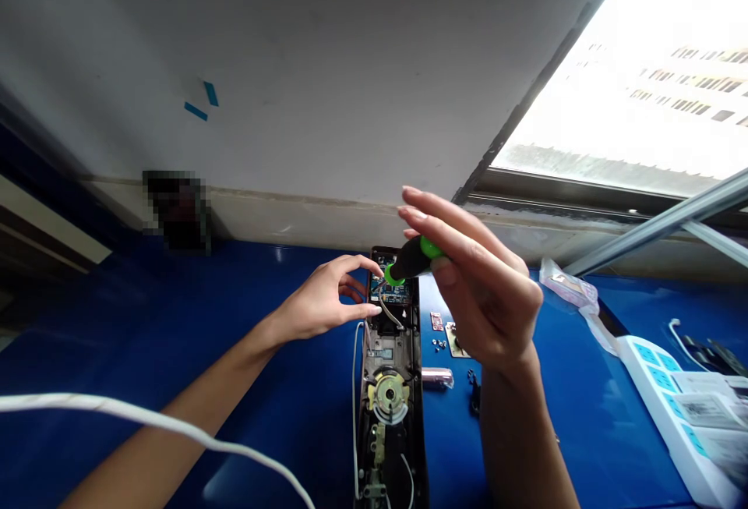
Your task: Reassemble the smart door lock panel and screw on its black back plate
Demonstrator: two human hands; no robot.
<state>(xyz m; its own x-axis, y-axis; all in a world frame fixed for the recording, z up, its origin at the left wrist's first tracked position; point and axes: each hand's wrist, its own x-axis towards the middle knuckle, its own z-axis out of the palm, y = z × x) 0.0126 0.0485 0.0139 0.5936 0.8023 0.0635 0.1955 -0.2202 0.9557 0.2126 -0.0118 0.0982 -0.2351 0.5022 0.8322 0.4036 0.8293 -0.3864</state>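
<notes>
1. The case (417,384) is long, dark and hard, like a deep tray. It lies on the shiny blue surface (298,423), with its open side up.
2. The right hand (482,275) is wrapped around the driver (411,258), above the right edge of the case. The driver has a fat black and green handle. It leans over the far end of the case; its tip is too small to see well.
3. The left hand (321,295) is at the far left edge of the case. It makes a "C" shape, with a wide gap between thumb and first finger. I cannot tell if it grips the edge.
4. In the far end of the case is a flat blue board (399,292), with a thin, bendy wire (384,310) by it.
5. Nearer in the case is a round part (389,394), with rings like a wheel.
6. Just right of the case are tiny screws (439,345) and a shiny, smooth tube (441,377).
7. Far right of the case is a white plastic power strip (654,396).
</notes>
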